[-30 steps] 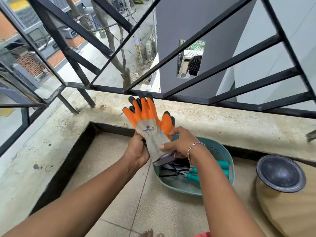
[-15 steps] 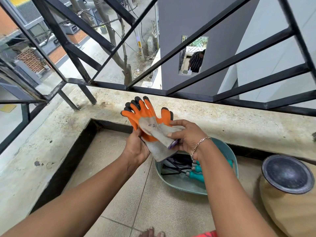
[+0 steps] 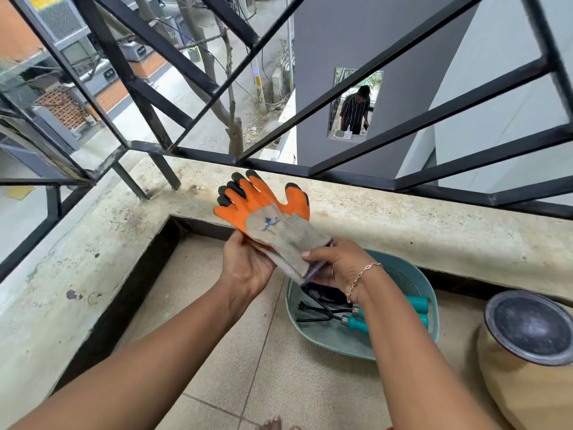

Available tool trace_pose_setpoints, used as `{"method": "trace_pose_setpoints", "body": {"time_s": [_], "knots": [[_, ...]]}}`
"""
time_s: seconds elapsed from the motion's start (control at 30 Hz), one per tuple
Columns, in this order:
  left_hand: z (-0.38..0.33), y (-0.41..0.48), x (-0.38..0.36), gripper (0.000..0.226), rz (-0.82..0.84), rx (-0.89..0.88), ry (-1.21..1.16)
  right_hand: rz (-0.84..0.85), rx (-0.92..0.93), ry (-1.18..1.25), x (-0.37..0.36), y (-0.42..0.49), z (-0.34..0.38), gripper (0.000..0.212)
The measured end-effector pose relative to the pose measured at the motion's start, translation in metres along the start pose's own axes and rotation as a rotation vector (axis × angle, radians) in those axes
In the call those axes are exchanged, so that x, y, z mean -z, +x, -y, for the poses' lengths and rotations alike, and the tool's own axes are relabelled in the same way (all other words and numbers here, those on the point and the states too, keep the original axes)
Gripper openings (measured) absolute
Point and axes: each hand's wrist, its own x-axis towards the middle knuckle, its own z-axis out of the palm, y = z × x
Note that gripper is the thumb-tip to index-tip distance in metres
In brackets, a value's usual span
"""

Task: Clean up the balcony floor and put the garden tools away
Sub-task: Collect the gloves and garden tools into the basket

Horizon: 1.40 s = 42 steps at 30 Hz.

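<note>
Holding a pair of orange-and-grey garden gloves point(image 3: 267, 223) up over the teal basket point(image 3: 412, 283), fingers of the gloves pointing toward the concrete ledge point(image 3: 403, 225). Left hand point(image 3: 248, 266) closed on the gloves from below and to the left, thumb pressed on the grey knit. Right hand point(image 3: 333, 265) pinching the grey cuff end, directly above the basket's near-left rim, a thin bracelet point(image 3: 361, 277) on that wrist. Inside the basket: teal-handled garden tools point(image 3: 356, 319) lying flat, black metal prongs pointing left, handles partly hidden by the right forearm. Just right of the basket, on the tiled balcony floor point(image 3: 217, 352), a tan pot point(image 3: 521, 386) topped with a dark round lid point(image 3: 531, 327). Beyond the basket, black metal railing point(image 3: 341, 175) fixed along the ledge.
</note>
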Motion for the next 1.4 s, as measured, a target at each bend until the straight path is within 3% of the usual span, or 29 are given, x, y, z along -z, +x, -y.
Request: {"method": "trace_pose_setpoints", "body": {"time_s": [0.2, 0.3, 0.47, 0.7, 0.8, 0.93, 1.07, 1.17, 1.2, 1.27, 1.33, 1.4], "knots": [[-0.038, 0.014, 0.027, 0.092, -0.044, -0.006, 0.123, 0.085, -0.048, -0.206, 0.044, -0.014, 0.006, 0.027], [-0.041, 0.009, 0.027, 0.063, 0.062, 0.068, 0.292, 0.041, -0.076, -0.325, 0.066, -0.018, 0.004, 0.028], [-0.023, 0.004, 0.020, 0.011, 0.161, 0.183, 0.625, -0.173, -0.064, -0.454, 0.091, -0.022, 0.001, 0.021], [0.016, -0.002, 0.013, 0.030, 0.067, 0.215, 0.970, -0.323, -0.179, -0.795, 0.111, -0.020, -0.004, 0.030], [0.034, 0.000, 0.017, 0.033, 0.056, 0.108, 1.186, -0.349, -0.202, -0.859, 0.113, -0.016, -0.011, 0.050], [0.057, 0.000, 0.019, 0.051, 0.113, -0.124, 1.677, -0.367, -0.215, -0.953, 0.115, -0.013, -0.017, 0.043], [0.071, -0.014, 0.019, 0.061, 0.165, -0.288, 1.986, -0.378, -0.234, -1.027, 0.115, -0.009, -0.020, 0.029], [0.082, -0.020, 0.015, 0.078, 0.330, -0.601, 2.326, -0.449, -0.244, -1.068, 0.118, -0.004, -0.025, 0.036], [0.086, -0.021, 0.013, 0.087, 0.413, -0.598, 2.427, -0.480, -0.240, -1.091, 0.117, -0.004, -0.026, 0.040], [0.097, -0.018, 0.014, 0.090, 0.529, -0.343, 2.528, -0.544, -0.204, -1.168, 0.111, -0.003, -0.025, 0.044], [0.103, -0.014, 0.017, 0.089, 0.555, -0.122, 2.600, -0.588, -0.116, -1.283, 0.099, -0.002, -0.022, 0.043], [0.110, -0.009, 0.023, 0.090, 0.584, -0.059, 2.649, -0.540, -0.053, -1.381, 0.085, 0.001, -0.023, 0.040]]}}
